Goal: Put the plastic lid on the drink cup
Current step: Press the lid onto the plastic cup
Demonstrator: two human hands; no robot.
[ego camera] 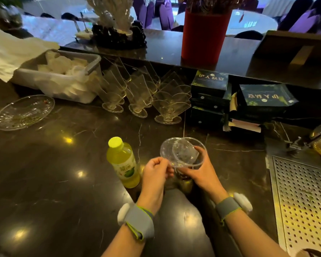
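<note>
Two hands work at the near edge of the dark marble counter (54, 164), just right of a green-capped bottle (123, 162). The right hand (198, 173) is wrapped around the upper wall of the clear drink cup (198, 160), thumb at its rim. The left hand (157, 172) is closed in a pinch on the near edge of the plastic lid (171, 150), which sits tilted and offset to the left, overlapping the cup's mouth, not seated.

Assessment: both items look thin, light and flexible; the cup wall will likely buckle if squeezed, and the clear plastic may be slippery. The lid is best held by its rim at opposite points, levelled over the mouth, then pressed around the edge. The cup should be braced low. Contents, if any, cannot be judged clearly.
</note>
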